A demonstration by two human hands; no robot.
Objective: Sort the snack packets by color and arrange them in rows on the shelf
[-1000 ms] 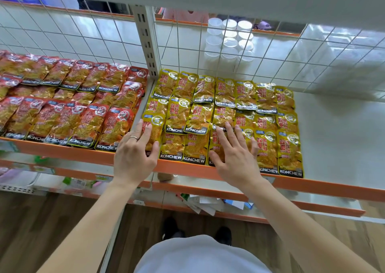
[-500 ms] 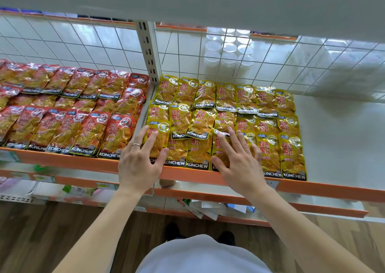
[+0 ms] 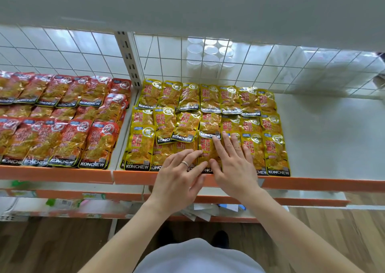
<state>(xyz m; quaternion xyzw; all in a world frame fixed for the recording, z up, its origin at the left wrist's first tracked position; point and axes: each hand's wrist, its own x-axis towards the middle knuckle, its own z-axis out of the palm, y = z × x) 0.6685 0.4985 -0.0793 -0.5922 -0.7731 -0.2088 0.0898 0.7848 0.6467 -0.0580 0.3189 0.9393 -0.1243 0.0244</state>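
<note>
Both hands lay flat on the front row of yellow packets [image 3: 208, 125]: left hand [image 3: 177, 179] and right hand [image 3: 233, 166] side by side, fingers straight. Red packets [image 3: 60, 123] filled the left bay of the shelf [image 3: 325, 133].

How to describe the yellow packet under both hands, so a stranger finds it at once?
Right of the white upright, find the front row of yellow packets along the orange edge. The packet lies midway, the only one touched by both left hand and right hand.
</note>
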